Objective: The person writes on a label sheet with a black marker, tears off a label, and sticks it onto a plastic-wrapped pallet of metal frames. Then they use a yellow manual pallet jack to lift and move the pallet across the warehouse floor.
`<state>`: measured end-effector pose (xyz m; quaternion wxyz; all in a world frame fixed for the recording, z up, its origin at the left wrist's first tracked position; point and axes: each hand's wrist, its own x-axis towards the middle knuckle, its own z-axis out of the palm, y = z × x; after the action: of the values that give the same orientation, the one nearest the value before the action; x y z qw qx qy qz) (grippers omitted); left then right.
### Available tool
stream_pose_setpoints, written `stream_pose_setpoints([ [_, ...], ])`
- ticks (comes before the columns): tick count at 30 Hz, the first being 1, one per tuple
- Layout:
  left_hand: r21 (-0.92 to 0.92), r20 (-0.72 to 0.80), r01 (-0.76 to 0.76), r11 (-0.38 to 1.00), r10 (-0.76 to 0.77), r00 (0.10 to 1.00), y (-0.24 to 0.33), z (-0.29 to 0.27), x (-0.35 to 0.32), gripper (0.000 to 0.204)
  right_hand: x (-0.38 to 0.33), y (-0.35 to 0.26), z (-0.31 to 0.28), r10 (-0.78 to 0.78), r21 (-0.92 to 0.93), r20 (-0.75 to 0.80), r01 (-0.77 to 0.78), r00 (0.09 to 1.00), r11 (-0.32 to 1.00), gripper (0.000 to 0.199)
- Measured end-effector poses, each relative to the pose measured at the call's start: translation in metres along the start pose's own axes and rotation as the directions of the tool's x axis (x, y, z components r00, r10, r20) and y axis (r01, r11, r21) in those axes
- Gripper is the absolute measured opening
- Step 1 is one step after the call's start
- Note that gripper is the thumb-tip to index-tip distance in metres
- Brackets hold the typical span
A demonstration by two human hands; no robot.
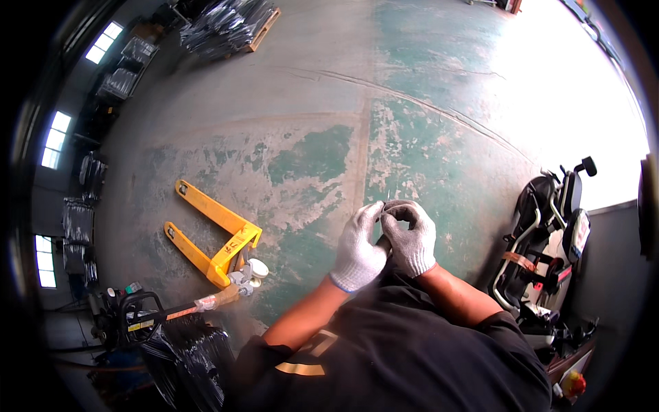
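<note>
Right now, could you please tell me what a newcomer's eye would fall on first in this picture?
Probably the bright yellow pallet jack on the patchy floor, left of centre. Next come the left grip and right grip, close together in white gloves just below centre; anything between them is hard to make out. White glare floods the upper right.

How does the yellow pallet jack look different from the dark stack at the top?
The pallet jack is yellow; the stack is dark and shiny. The pallet jack has two long, bare forks; the stack is a piled load on a wooden pallet. Both are on the worn floor.
</note>
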<state>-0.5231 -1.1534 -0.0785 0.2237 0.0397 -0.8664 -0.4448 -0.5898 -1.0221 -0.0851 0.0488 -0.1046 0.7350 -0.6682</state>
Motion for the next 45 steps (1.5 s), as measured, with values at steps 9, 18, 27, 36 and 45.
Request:
stream_pose_setpoints([
  [9, -0.672, -0.090, 0.404, 0.620, -0.610, 0.787, -0.175, -0.164, 0.157, 0.022, 0.192, -0.049, 0.236, -0.076, 0.058, 0.456, 0.056, 0.887, 0.997, 0.018],
  [18, -0.779, 0.034, 0.453, 0.434, -0.692, 0.721, -0.354, -0.351, 0.328, 0.024, 0.375, -0.067, 0.488, 0.155, -0.086, 0.439, -0.130, 0.885, 0.988, 0.026],
  [27, -0.735, -0.125, 0.451, 0.507, -0.754, 0.645, -0.559, -0.475, 0.505, 0.021, 0.593, -0.042, 0.701, 0.234, -0.178, 0.540, -0.162, 0.808, 0.971, 0.026],
  [36, -0.680, -0.179, 0.676, 0.285, -0.958, 0.224, -0.771, -0.610, 0.577, 0.026, 0.857, -0.054, 0.955, 0.297, -0.029, 0.492, -0.326, 0.818, 0.945, 0.025],
  [45, -0.865, -0.144, 0.472, 0.172, -0.985, 0.095, -1.056, -0.689, 0.641, 0.027, 1.084, -0.056, 1.227, 0.237, 0.079, 0.442, -0.301, 0.865, 0.950, 0.024],
])
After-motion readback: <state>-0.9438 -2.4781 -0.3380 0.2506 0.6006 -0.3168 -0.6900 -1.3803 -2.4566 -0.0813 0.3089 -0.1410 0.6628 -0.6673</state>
